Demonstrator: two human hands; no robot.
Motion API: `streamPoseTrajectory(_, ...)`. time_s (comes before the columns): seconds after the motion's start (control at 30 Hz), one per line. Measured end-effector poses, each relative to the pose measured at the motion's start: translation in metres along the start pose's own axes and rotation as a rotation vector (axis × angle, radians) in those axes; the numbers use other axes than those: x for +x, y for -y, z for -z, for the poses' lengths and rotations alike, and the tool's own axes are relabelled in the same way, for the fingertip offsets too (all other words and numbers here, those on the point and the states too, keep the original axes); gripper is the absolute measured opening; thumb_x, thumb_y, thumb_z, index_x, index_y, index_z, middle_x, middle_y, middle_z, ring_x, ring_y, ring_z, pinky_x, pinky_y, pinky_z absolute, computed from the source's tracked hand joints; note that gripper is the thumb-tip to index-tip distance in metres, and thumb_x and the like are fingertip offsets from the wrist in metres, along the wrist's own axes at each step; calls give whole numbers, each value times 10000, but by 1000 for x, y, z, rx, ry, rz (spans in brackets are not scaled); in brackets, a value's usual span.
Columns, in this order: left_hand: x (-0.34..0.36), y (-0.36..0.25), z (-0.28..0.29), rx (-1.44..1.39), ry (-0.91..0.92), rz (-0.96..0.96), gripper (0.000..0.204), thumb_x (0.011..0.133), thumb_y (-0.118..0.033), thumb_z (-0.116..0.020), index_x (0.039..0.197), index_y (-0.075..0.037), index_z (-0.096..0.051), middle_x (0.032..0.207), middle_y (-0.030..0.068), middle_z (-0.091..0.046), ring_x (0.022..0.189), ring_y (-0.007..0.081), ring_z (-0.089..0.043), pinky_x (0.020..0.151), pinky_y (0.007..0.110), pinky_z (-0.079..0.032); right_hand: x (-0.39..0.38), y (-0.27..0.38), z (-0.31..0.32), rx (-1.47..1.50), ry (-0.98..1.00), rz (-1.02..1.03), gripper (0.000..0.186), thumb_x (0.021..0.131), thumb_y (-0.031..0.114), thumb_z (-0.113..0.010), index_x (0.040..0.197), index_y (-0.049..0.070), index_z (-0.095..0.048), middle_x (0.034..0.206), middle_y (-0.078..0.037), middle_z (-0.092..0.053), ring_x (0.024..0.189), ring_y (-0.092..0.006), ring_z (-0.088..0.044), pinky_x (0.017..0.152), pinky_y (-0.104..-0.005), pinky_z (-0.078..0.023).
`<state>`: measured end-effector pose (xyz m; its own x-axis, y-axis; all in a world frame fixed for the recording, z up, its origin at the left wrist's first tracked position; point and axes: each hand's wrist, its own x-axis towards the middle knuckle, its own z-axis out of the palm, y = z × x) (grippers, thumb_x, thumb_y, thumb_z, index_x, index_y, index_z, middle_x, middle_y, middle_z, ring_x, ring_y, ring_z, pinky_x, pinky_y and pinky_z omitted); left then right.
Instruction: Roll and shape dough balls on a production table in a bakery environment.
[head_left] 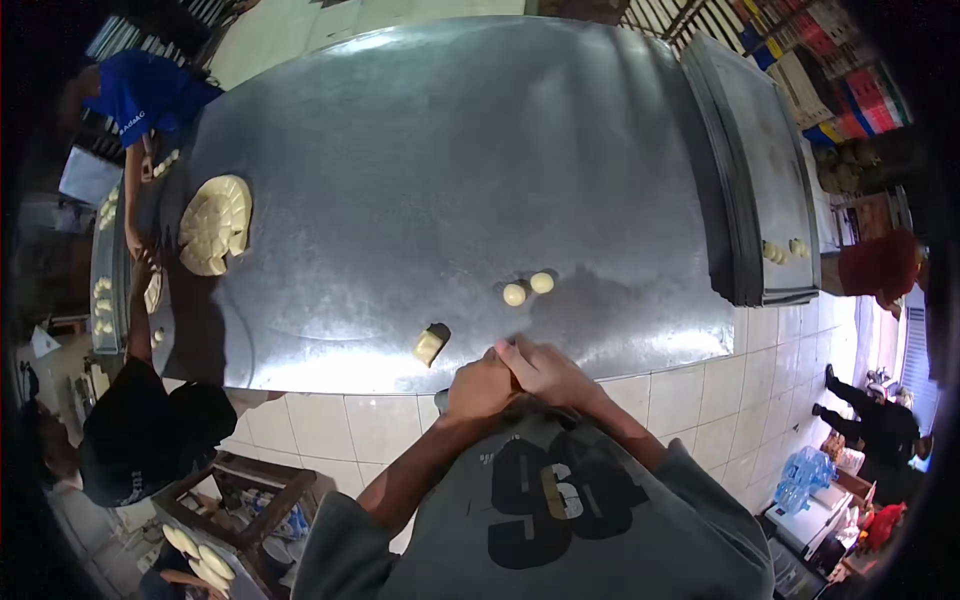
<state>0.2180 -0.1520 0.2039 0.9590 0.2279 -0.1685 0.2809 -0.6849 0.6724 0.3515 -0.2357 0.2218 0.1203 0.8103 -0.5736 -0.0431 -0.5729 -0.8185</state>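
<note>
Close together at the near edge of the metal table [430,190], my left hand [478,388] and my right hand [552,374] meet, fingers curled in. Whatever they may hold is hidden. Just beyond them rest two round dough balls [514,294], almost touching. A cut block of dough [430,344] lies to the left of my hands, near the edge. Farther left is a large flat round of dough [215,225], scored into pieces, with a notch out of its near right side.
A stack of metal trays [755,170] stands at the table's right end, with a few dough balls [775,252] on top. Two people work at the left end, beside a tray [105,270] of dough pieces. A person in red [880,272] is at the right.
</note>
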Motion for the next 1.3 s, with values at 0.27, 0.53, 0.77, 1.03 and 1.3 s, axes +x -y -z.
streamPoseTrajectory(0.27, -44, -10, 44, -18, -41, -411, 145, 824, -158, -642, 915, -48, -666, 809, 31, -618, 593, 214, -564, 548, 326, -434, -21, 13, 57, -132, 811, 252, 350, 988, 324, -512, 770, 66, -604, 650, -7, -530, 598, -134, -466, 613, -280, -397)
streamPoseTrajectory(0.53, -122, 185, -68, 429, -655, 677, 414, 910, -207, -569, 1301, -80, -523, 1107, 165, -497, 976, 333, -480, 904, 468, -338, -7, -191, 69, -684, -840, 103, 341, 966, 274, -511, 1224, 54, -553, 967, -155, -573, 790, -241, -534, 743, -371, -414)
streamPoseTrajectory(0.77, -30, 207, 30, 88, -781, 555, 192, 893, -178, -546, 910, 13, -559, 862, 166, -506, 764, 265, -464, 728, 394, -409, 62, -148, 115, -526, -1209, 82, 270, 931, 282, -542, 1073, 56, -589, 1010, -144, -586, 950, -309, -514, 882, -446, -359)
streamPoseTrajectory(1.03, -65, 238, 23, 548, -781, 672, 262, 922, -236, -518, 785, -13, -504, 790, 148, -495, 715, 258, -470, 690, 368, -409, 9, -208, 142, -1510, -1054, -95, 222, 917, 261, -536, 1033, 85, -605, 1022, -122, -594, 900, -325, -542, 836, -466, -395)
streamPoseTrajectory(1.3, -75, 209, 36, 273, -324, 1029, 192, 909, -121, -548, 780, -6, -464, 777, 115, -472, 721, 269, -454, 737, 374, -408, -9, -210, 137, -1060, -1189, 263, 204, 894, 206, -620, 998, 45, -550, 893, -125, -586, 754, -275, -551, 738, -402, -442)
